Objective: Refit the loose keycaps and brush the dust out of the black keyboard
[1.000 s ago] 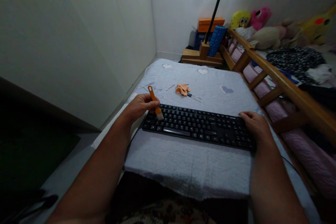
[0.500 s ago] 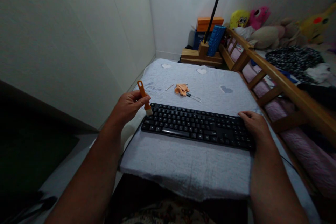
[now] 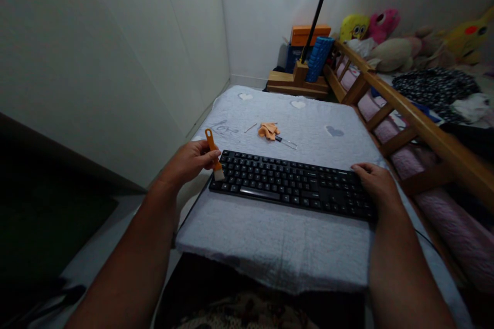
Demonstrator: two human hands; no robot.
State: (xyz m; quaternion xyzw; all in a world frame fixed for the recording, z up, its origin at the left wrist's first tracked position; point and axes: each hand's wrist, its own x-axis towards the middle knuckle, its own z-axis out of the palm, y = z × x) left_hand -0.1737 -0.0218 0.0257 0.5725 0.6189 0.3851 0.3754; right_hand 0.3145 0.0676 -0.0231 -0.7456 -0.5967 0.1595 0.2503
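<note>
- Your left grip [image 3: 193,160] is a bare hand, its fingers and thumb uncovered.
- Your right grip [image 3: 376,182] is bare too, with skin running plainly into the wrist.
- Your left forearm [image 3: 135,247] is uncovered, smooth in outline and broadening from the wrist toward the elbow.
- Your right forearm [image 3: 401,262] matches it, bare down to the lower edge of the view.
- You wear a patterned garment [image 3: 247,313] over your body, with small dark and reddish blotches on a paler, beige-looking ground; dimness blurs the motifs.
</note>
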